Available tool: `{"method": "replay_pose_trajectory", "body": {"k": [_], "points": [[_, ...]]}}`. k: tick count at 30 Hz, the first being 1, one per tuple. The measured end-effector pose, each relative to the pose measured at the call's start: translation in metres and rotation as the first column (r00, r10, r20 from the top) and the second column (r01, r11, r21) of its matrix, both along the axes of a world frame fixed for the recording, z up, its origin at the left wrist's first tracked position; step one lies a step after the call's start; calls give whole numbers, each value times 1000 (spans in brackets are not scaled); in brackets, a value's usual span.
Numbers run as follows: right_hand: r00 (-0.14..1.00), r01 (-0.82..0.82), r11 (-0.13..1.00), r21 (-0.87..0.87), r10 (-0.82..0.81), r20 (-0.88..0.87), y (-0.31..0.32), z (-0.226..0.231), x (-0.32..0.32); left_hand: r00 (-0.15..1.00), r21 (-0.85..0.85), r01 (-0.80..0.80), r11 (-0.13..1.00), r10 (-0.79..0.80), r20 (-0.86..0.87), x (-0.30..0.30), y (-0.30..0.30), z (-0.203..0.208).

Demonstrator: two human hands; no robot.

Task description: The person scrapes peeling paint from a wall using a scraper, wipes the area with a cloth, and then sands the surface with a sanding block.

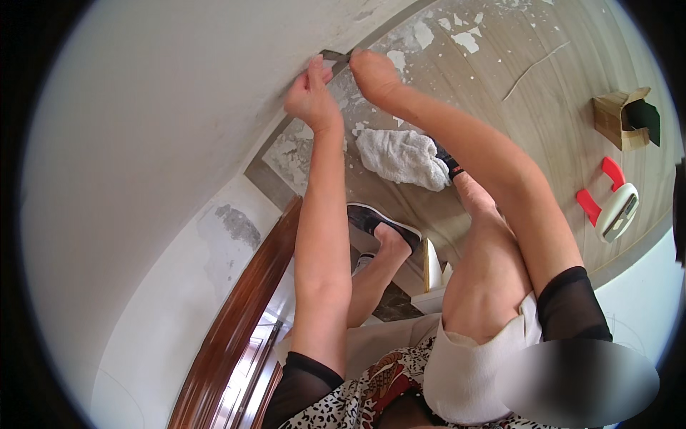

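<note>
At the foot of the white wall (186,107), a dark, flat, blade-like strip (337,56) spans the gap between my two hands. My right hand (373,75) is closed in a fist round its right end. The fingers and thumb of my left hand (313,96) are bent against its left end, close to the wall. Both arms reach far forward. What kind of tool the strip is cannot be made out, as my fingers cover its ends. Pale flakes (423,34) of paint or plaster lie scattered on the wood-look floor (500,79) by my right hand.
A white towel (400,157) covers part of my right foot; a dark shoe (382,218) is on the other. To the right are an open cardboard box (613,123) and a white object with red legs (618,212). A brown wooden frame (239,314) runs along the left.
</note>
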State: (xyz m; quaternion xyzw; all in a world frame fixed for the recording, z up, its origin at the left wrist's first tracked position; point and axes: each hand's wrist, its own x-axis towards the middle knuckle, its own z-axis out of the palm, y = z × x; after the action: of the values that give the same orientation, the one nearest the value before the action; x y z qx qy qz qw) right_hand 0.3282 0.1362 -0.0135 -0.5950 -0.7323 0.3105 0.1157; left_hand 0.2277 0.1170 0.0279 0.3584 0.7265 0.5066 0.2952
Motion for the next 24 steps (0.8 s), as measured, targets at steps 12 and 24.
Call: {"method": "replay_pose_trajectory", "body": {"k": [12, 24], "points": [[997, -15, 993, 115, 23, -75, -36, -3, 16, 981, 64, -175, 983, 168, 94, -3, 0, -23], [883, 75, 926, 371, 111, -456, -26, 34, 16, 995, 42, -48, 998, 52, -87, 3, 2, -23]]}}
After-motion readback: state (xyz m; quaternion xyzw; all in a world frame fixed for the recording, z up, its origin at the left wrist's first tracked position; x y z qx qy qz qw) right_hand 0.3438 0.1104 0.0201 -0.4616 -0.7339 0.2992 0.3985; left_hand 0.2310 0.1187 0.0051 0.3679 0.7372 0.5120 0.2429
